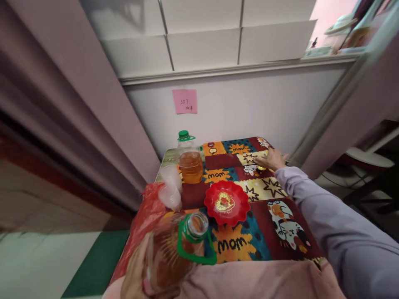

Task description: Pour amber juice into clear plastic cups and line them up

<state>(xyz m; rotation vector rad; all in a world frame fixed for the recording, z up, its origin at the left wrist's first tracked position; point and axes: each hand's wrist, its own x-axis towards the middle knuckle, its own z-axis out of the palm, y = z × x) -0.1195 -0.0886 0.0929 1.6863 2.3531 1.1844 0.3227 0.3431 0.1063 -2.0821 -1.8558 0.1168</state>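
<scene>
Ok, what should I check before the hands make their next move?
1. Clear plastic bottle with green handle held by the left hand: ok.
2. That bottle's mouth uncapped: ok.
3. Second clear plastic bottle, with amber liquid and green cap, standing upright: ok.
4. Red scalloped bowl open side up: ok.
5. Number of translucent plastic cups: cannot tell, they overlap.
6. Small shiny yellow thing gripped by the right hand: cannot tell, fingers partly hide it.

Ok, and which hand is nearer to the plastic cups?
The left. The left hand grips the front bottle, on the near side of the plastic cups; the right hand is across the tablecloth, toward its far right edge.
</scene>
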